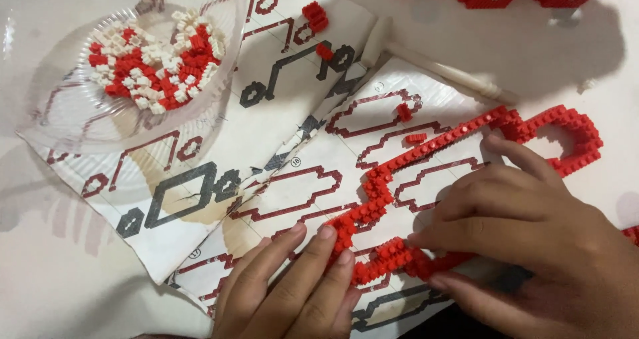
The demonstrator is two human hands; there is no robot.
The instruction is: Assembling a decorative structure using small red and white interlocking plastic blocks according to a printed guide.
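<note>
You are pressing your left hand point(293, 286) fingertips and your right hand point(532, 232) fingers, flat and open, onto the red brick outline point(399, 172) lying on the instruction sheet point(279, 179)

The red brick chain point(426, 172), a thin flat band of tiny studded blocks, lies on the printed instruction sheet point(293, 172); it winds in angular loops from lower centre up to the right; its far end closes into a small ring.

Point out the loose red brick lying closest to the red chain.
The small flat red plastic brick, just above the long red brick chain; the others sit farther up the sheet.
</note>
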